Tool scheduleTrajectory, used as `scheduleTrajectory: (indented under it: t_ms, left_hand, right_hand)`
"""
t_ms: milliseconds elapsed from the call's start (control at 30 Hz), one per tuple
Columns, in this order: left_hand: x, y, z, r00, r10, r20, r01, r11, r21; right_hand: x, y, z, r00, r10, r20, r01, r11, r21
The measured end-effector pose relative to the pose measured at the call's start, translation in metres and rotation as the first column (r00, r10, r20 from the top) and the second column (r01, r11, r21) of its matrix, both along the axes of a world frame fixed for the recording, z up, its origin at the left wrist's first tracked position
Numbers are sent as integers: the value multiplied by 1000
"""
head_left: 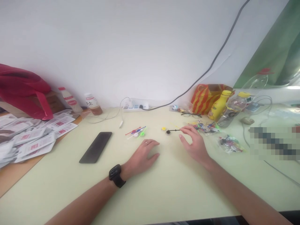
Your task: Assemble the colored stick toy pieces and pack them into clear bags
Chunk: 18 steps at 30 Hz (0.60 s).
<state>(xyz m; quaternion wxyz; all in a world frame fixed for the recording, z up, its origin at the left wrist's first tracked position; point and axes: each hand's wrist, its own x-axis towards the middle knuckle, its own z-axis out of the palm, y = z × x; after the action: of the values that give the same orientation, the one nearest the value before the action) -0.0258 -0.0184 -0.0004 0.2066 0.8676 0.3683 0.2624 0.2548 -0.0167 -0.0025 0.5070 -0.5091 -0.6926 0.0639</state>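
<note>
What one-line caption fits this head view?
Right hand pinches a black stick on the pale table; left hand rests flat near the phone.

Counter [164, 187], pale yellow-green. Phone [96, 147] left of centre; packets [30, 137] heaped at left edge; bottles [92, 104] and power strip [136, 107] along back edge; coloured sticks [136, 132] mid-counter; glasses [191, 114], bags of parts [231, 143] toward right.

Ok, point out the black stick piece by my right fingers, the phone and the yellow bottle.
black stick piece [172, 130], head view, middle of its thin shaft
phone [95, 147], head view, centre of its dark face
yellow bottle [219, 106], head view, its body
</note>
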Motion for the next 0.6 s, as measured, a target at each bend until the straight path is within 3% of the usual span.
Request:
scheduleTrajectory:
  t_ms: [433,600]
  left_hand:
    - [0,-1,1,999,16,-40,-16,1000,-20]
    - [0,-3,0,998,66,-15,-67,997,-46]
  right_hand:
    - [0,-1,1,999,39,10,-39,999,7]
    - [-3,-8,7,968,227,-106,-242,957,-161]
